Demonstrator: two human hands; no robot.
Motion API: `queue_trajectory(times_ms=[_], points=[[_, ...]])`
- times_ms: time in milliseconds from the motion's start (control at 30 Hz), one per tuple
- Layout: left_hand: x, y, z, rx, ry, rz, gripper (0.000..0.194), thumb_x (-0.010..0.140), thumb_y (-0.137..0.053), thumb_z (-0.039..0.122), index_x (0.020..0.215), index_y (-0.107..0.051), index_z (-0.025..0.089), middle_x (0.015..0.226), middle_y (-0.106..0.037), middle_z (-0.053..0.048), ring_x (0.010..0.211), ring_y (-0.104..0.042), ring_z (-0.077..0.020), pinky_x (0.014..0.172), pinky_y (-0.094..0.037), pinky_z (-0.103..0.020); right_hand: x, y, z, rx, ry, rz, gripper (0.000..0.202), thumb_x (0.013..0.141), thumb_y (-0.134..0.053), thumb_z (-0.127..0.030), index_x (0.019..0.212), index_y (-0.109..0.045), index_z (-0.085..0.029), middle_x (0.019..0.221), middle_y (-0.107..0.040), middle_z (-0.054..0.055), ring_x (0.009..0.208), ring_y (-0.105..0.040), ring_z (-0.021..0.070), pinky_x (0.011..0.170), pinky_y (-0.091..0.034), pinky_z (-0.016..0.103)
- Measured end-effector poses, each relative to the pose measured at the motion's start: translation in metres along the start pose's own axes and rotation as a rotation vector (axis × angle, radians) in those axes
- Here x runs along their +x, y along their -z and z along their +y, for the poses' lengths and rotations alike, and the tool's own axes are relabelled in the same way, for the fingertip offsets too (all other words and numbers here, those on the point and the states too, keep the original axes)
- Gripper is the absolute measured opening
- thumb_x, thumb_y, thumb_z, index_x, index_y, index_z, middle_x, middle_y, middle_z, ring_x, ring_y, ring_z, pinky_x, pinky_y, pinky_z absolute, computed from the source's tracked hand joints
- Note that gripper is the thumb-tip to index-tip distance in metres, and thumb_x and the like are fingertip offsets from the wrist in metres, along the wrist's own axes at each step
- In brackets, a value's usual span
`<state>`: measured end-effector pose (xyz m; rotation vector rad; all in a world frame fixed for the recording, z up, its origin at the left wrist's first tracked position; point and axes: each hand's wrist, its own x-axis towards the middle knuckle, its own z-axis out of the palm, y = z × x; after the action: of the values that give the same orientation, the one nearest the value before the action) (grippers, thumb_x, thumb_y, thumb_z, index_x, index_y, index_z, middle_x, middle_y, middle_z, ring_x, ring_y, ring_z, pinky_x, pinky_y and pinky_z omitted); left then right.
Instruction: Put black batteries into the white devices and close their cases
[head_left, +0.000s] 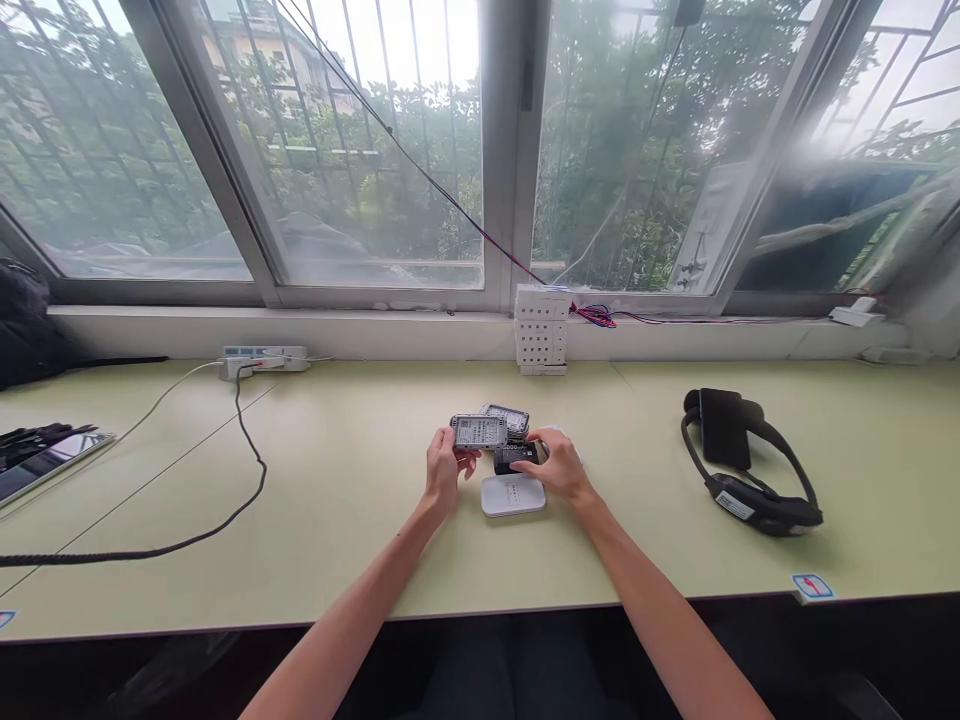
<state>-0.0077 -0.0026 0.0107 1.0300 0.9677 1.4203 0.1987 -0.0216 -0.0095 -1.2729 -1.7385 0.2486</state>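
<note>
left hand (pixel 442 470): grip closed on grey device (pixel 479 431), lifted | right hand (pixel 559 468): grip closed on black pack (pixel 514 457) on counter (pixel 337 480) | white case (pixel 513 495) between hands

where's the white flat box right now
In the head view, the white flat box lies on the table at centre, between the left hand and right hand.

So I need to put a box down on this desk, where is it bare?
Bare: between the black cable and the left hand; also between the right hand and the headset. Crowded: around the white device between both hands.
</note>
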Motion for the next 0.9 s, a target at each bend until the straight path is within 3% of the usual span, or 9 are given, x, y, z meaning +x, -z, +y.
queue_trajectory(times_ms=[333, 600, 900], points=[[-0.0001, 0.0008, -0.0015, 0.013, -0.012, -0.003, 0.027, 0.088, -0.048, 0.045, 0.079, -0.043, 0.021, 0.055, -0.061, 0.000, 0.035, -0.048, -0.0102, 0.034, -0.032, -0.020, -0.0004, 0.0011, -0.0029, -0.084, 0.016, -0.009, 0.037, 0.063, -0.083, -0.037, 0.092, -0.065, -0.022, 0.093, -0.069, 0.005, 0.090, -0.062, 0.0245, 0.083, -0.045, 0.039], [0.0025, 0.0003, -0.0045, 0.060, -0.050, 0.040, 0.035, 0.087, -0.049, 0.053, 0.078, -0.045, 0.020, 0.052, -0.058, 0.001, 0.033, -0.043, -0.0080, 0.032, -0.030, -0.019, -0.0011, 0.0006, 0.0004, 0.030, -0.024, -0.055, 0.042, 0.061, -0.085, -0.034, 0.095, -0.064, -0.021, 0.093, -0.062, 0.004, 0.085, -0.060, 0.0211, 0.077, -0.050, 0.035], [0.0061, 0.0027, -0.0066, 0.023, 0.035, 0.079, 0.046, 0.082, -0.051, 0.065, 0.071, -0.042, 0.021, 0.045, -0.051, 0.004, 0.030, -0.034, -0.0057, 0.031, -0.022, -0.018, -0.0010, 0.0053, -0.0050, 0.053, -0.049, -0.051, 0.042, 0.061, -0.084, -0.035, 0.095, -0.065, -0.021, 0.090, -0.063, 0.004, 0.083, -0.062, 0.0210, 0.074, -0.052, 0.034]])
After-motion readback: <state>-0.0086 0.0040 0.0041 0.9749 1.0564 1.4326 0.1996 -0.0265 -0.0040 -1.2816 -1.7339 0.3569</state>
